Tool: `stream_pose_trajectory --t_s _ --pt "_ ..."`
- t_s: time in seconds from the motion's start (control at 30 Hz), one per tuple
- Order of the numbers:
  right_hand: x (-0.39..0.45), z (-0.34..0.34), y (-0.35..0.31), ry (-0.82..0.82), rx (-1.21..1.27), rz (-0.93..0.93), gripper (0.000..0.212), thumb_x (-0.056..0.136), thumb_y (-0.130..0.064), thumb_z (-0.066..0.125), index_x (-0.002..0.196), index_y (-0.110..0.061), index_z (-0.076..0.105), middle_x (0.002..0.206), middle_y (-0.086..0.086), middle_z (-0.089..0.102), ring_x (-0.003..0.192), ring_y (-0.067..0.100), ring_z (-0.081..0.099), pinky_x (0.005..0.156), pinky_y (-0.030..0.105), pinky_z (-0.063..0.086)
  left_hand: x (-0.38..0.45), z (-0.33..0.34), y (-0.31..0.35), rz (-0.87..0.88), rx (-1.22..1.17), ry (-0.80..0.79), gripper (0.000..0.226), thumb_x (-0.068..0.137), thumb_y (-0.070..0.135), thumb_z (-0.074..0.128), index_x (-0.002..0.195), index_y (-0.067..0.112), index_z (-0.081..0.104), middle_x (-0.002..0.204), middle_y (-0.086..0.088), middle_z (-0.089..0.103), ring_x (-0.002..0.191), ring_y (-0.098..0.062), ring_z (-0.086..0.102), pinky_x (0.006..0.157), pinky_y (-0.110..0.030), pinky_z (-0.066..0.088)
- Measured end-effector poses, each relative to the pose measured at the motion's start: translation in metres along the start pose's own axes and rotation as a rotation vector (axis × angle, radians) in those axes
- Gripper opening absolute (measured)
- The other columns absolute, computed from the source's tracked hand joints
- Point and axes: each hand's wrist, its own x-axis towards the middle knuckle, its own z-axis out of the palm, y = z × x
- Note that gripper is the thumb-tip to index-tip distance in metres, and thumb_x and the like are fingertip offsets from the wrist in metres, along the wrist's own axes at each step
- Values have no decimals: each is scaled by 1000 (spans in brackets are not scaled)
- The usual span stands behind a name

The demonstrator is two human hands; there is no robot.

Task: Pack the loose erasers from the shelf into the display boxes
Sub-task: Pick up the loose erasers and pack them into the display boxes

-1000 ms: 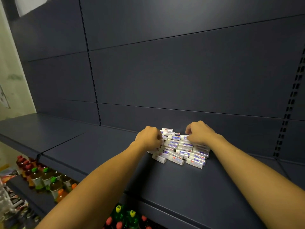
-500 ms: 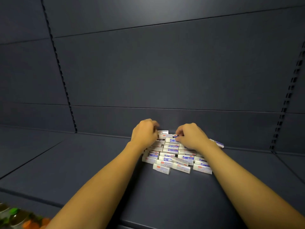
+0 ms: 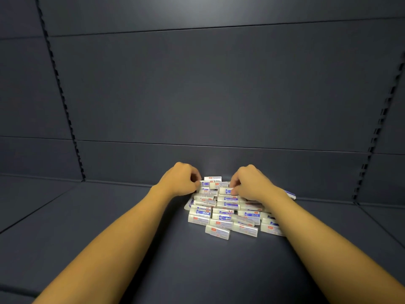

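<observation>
A heap of several white erasers (image 3: 223, 212) in blue-and-red printed sleeves lies on the dark shelf (image 3: 109, 227), close to the back panel. My left hand (image 3: 180, 179) sits at the heap's far left corner, fingers curled, pinching an eraser (image 3: 206, 184) at the top of the pile. At the far right of the heap, my right hand (image 3: 252, 183) curls its fingers over another eraser (image 3: 225, 190). One eraser (image 3: 290, 194) sticks out behind my right wrist. No display box is in view.
The dark grey back panel (image 3: 208, 95) rises just behind the heap, with slotted uprights at left (image 3: 63, 102) and right (image 3: 377, 130). Shelf seams run diagonally at both sides.
The camera has swung right and closer to the shelf, so the bottles below left the view. Both hands have stayed on the back of the heap, drawing slightly together.
</observation>
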Motion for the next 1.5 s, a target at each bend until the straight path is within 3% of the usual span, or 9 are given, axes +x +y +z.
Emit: stream_pose_trajectory --t_s 0.17,0.33,0.47,0.67,0.8,1.03,1.27,1.5 --pt "-2 -14 -6 83 0 -11 9 81 -16 74 81 -24 76 78 -10 66 74 12 63 71 33 57 4 -1 2 63 -8 -35 20 89 33 72 107 25 73 102 9 71 86 -8 65 79 -30 57" --pt "-4 -27 -11 317 156 57 6 87 -16 72 85 -21 71 86 -5 66 76 11 61 67 29 52 8 2 5 73 10 -39 19 89 31 76 105 22 73 102 5 71 88 -11 65 82 -33 58" --pt "-9 -30 -12 387 253 71 8 89 -16 72 92 -23 71 91 -5 66 83 12 62 71 26 47 9 3 7 78 30 -6 16 90 18 74 106 18 75 104 2 70 90 -13 65 84 -34 57" --pt "-18 -32 -12 361 176 86 21 93 -12 67 111 -19 75 105 -3 66 91 13 57 79 27 44 7 -16 11 62 -36 109 11 91 18 72 99 21 80 99 10 65 94 -14 63 84 -34 54" --pt "-27 -36 -16 314 106 183 16 92 -20 68 102 -26 77 95 -3 69 82 15 62 74 37 57 6 -30 22 83 -61 164 13 92 19 71 102 18 81 104 4 71 91 -15 63 83 -33 53" --pt "-56 -51 -21 313 -46 310 14 89 -29 70 102 -28 76 91 -2 70 80 18 62 66 32 51 4 -31 47 182 -24 107 17 95 15 67 106 19 80 106 3 76 87 -15 67 79 -34 59" --pt "-104 -54 -1 249 -163 455 9 86 -25 69 93 -29 73 96 0 68 85 22 62 65 31 46 -2 -9 77 207 -39 34 23 90 9 67 93 26 82 92 11 76 83 -14 68 75 -38 60" --pt "-154 -70 28 225 -264 558 7 85 -25 68 91 -28 71 95 0 64 82 22 62 62 31 46 -10 4 124 230 -14 15 21 88 11 69 95 26 82 95 9 77 90 -18 69 76 -36 59"
